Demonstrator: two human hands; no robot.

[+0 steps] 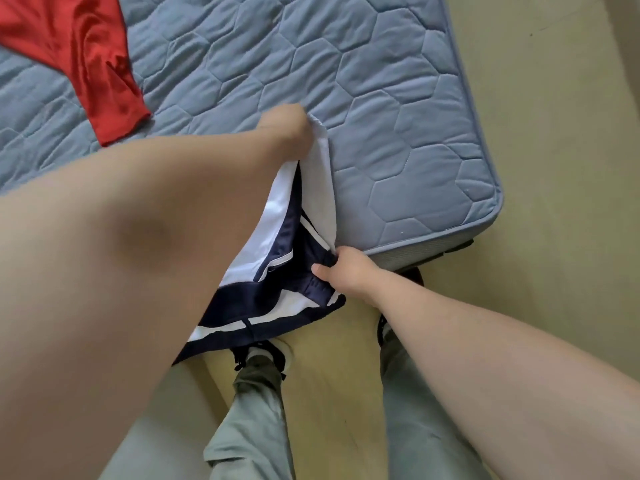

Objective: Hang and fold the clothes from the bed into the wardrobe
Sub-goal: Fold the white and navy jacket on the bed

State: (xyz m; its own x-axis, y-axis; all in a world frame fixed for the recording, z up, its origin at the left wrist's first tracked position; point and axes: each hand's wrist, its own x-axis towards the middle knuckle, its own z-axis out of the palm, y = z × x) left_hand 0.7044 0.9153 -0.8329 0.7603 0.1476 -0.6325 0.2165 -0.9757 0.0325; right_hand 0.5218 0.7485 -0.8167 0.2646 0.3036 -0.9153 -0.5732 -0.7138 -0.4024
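Note:
A white and navy garment hangs between my two hands over the near edge of the bed. My left hand grips its upper white end above the mattress; my left forearm covers much of the cloth. My right hand pinches the lower end at the navy band near the bed's corner. A red shirt lies spread on the mattress at the top left, apart from both hands.
The blue quilted mattress ends at a rounded corner on the right. Beige floor runs along the right and below. My legs in grey trousers and dark shoes stand at the bed's near edge.

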